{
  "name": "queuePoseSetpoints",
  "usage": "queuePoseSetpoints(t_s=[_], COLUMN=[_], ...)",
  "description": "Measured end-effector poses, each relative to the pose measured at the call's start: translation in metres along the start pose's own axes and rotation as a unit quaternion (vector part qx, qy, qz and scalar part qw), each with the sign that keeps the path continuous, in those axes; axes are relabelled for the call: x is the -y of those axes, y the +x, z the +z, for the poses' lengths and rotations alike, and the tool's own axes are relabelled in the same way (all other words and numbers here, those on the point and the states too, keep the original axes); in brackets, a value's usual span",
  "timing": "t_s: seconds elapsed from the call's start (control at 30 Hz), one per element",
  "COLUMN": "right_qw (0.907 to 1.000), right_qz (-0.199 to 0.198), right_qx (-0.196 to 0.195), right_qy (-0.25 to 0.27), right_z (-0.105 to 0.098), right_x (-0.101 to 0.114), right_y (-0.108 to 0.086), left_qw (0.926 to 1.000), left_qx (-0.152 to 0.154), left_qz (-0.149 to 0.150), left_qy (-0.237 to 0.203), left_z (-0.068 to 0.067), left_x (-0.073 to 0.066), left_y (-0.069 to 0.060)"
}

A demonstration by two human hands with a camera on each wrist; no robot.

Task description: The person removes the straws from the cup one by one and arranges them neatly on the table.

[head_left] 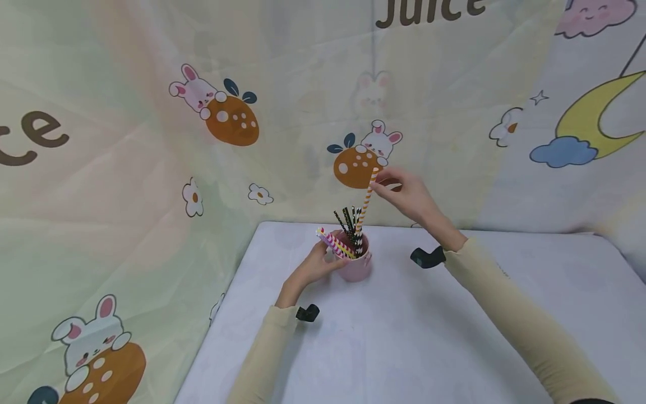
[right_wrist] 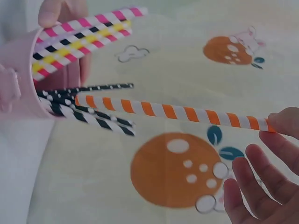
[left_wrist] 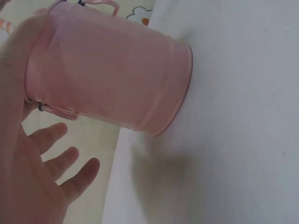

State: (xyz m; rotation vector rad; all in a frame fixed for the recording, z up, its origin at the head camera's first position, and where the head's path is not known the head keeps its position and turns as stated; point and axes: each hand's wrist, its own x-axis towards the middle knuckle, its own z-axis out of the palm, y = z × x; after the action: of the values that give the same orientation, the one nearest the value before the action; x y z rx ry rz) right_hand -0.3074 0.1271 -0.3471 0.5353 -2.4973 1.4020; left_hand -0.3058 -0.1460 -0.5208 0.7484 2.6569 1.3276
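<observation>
A small pink bucket with little handles stands on the white table. My left hand grips it at the rim; in the left wrist view, the other fingers spread away from the bucket wall. Between the thumb and forefinger of my right hand is the upper end of an orange-and-white striped paper straw. Its lower end is within the bucket's mouth. Several pink, yellow and black striped straws lean to the left-hand side of the bucket. Black straws with white dots or stripes stand beside the orange one.
The white table runs up to a printed cloth backdrop with rabbits, flowers and a moon. The cloth hangs close behind the bucket and along the left side. Black wrist straps are on both arms.
</observation>
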Motion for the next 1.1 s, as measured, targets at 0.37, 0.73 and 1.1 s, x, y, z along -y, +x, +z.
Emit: queuePoseSetpoints(t_s=[0.37, 0.73, 1.1], right_qw=[0.9986, 0.9888, 0.9506], right_qz=[0.02, 0.024, -0.026], right_qx=[-0.03, 0.019, 0.045], right_qy=[-0.039, -0.146, -0.306], right_z=[-0.05, -0.078, -0.093], right_x=[-0.02, -0.055, -0.08], right_y=[-0.023, -0.057, -0.076], left_qw=[0.9996, 0.9996, 0.9996], left_qx=[0.011, 0.005, 0.01], left_qz=[-0.023, -0.022, -0.02], left_qy=[-0.014, -0.016, -0.016], left_z=[0.0, 0.001, 0.0], left_x=[0.0, 0.001, 0.0], left_y=[-0.002, -0.001, -0.001])
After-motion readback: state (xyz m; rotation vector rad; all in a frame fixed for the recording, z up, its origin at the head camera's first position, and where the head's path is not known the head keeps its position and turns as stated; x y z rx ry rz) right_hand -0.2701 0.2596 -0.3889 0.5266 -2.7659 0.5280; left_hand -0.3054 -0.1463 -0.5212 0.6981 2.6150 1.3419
